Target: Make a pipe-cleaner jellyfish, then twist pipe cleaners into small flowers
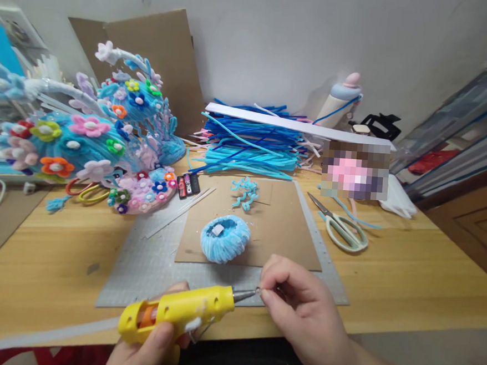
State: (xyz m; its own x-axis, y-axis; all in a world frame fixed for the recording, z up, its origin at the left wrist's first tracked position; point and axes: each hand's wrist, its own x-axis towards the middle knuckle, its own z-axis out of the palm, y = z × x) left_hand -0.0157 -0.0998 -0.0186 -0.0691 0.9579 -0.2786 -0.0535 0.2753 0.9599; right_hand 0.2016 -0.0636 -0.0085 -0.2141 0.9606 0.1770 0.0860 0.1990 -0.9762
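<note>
Closed around a yellow glue gun [184, 309], the left hand [148, 352] sits lower centre; the right hand [305, 306] pinches thumb and forefinger together at its nozzle [244, 295], on what I cannot tell. Both cover the grey mat's [137, 272] near edge. Mid-frame, a fluffy blue bowl-shaped piece [225, 249] rests on cardboard [296, 236]. Scissors [332, 215] lie right, pipe cleaners [249, 159] upper centre; flowered ornaments [89, 126] crowd upper left.

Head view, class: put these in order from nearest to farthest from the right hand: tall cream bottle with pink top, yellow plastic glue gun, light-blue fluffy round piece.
1. Glue gun: left, metal tip beside the right hand.
2. Fluffy piece: ahead and leftward.
3. Bottle: farthest back, beyond both others.
</note>
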